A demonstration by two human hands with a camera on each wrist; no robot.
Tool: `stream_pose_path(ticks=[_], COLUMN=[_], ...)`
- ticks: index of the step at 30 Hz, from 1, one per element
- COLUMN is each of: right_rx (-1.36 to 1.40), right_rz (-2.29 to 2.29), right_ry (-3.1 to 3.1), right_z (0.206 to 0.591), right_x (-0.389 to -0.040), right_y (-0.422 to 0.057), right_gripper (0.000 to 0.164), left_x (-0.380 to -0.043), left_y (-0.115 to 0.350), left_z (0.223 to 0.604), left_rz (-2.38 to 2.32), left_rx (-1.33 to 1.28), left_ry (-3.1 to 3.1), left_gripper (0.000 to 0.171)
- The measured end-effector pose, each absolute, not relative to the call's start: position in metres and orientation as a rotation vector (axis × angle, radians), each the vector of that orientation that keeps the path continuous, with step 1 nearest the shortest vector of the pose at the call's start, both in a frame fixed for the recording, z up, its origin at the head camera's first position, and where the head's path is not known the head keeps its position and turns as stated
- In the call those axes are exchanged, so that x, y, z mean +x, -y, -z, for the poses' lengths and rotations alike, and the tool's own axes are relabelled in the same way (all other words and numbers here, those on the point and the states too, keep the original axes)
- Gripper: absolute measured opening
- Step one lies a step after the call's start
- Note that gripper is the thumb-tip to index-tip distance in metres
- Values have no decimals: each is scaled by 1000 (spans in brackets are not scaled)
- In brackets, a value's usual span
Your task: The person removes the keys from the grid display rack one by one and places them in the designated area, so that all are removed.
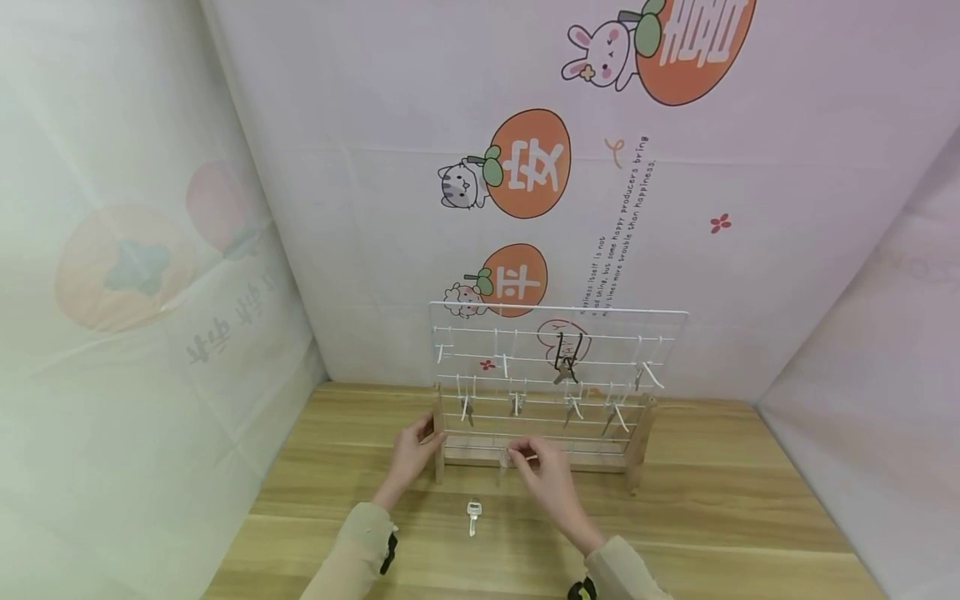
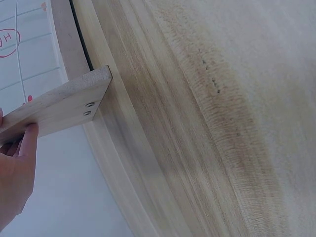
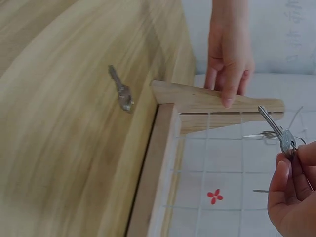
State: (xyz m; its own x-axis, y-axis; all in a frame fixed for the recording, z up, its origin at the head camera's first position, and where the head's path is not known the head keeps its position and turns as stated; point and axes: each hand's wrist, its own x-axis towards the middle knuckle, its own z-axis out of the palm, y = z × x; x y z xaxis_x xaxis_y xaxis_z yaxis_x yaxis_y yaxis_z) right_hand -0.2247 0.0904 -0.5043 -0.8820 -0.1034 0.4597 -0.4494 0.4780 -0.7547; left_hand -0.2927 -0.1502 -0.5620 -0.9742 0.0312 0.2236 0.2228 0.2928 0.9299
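A white wire rack (image 1: pixel 558 309) with a wooden base stands on the table. My left hand (image 1: pixel 411 454) grips its left wooden side post (image 2: pixel 69 106), with the thumb on one face and the fingers partly hidden behind. My right hand (image 1: pixel 546 479) is in front of the lower wires. Its thumb and fingers pinch a silver key (image 3: pixel 287 140) near the ring at its head, and the blade points away from the hand. Another silver key (image 1: pixel 474 510) lies flat on the table in front of the rack, between both forearms.
Several white hooks (image 1: pixel 617 417) on the rack carry keys, and a black hook (image 1: pixel 567 350) holds one higher up. The wooden table (image 1: pixel 697 492) runs back to a printed cloth wall (image 1: pixel 390 208). Cloth walls also close off the left and right sides.
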Motion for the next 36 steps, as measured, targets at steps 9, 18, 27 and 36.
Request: stream_pose_path(ticks=[9, 18, 27, 36], right_rx=[470, 520, 629, 705], right_rz=[-1444, -1400, -1269, -1205], right_ry=[2461, 2624, 2671, 2693], right_z=[533, 550, 571, 589], right_x=[-229, -235, -242, -243], right_y=[-96, -97, -96, -95], right_gripper=[7, 5, 5, 5], left_x=[-295, -297, -298, -283], left_y=[152, 152, 152, 146], left_z=[566, 565, 565, 543], left_rz=[1747, 1752, 1755, 1780], left_rx=[-210, -215, -227, -248], left_ry=[2397, 2383, 2383, 2390], left_gripper=[52, 52, 52, 52])
